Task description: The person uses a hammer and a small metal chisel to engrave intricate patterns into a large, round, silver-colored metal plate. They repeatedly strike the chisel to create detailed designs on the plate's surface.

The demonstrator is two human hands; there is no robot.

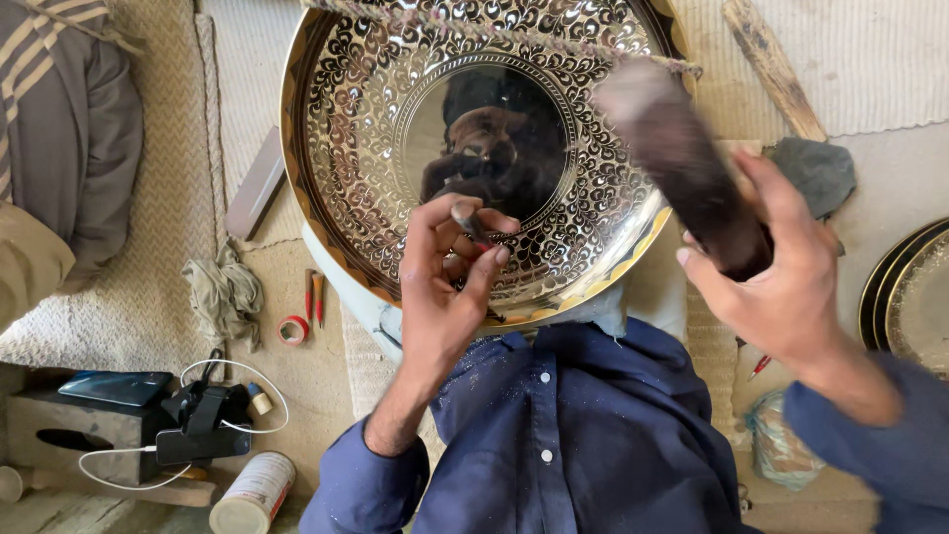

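Head view: a chisel (467,220) is pinched upright in the left hand (445,287) fingers, tip on the tray (336,119) below them, while a mallet (682,163) is gripped by the right hand (781,287), its long axis slanting up-left toward the chisel.

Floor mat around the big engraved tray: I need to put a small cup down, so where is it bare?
Bare woven mat lies between the grey cushion and the tray, above the rag. Upper right, pale mat beyond the wooden stick is free. Bottom left is crowded: box, cables, can, tape roll.
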